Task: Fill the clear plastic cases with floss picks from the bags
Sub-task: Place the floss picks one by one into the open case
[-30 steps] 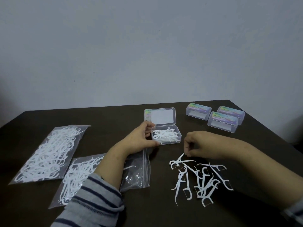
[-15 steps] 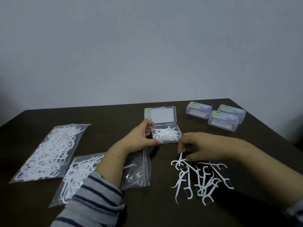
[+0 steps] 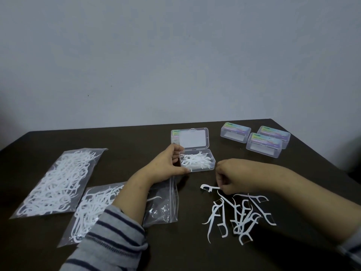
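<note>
One dark table [image 3: 234, 257], plain grey wall [image 3: 175, 55] behind.

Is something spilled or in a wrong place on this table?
Nothing looks damaged. A loose pile of floss picks lies scattered on the table, outside bag and case, but the right hand is picking from it.

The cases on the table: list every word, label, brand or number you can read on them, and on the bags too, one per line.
Open case, lid label strip at its left edge: coloured, print too blurred to read.
Three closed cases: iridescent labels on their lids, print too small and blurred to read.
Bags of floss picks: no print visible.
Nearly empty bag: no print visible.
No text can be read.
</note>
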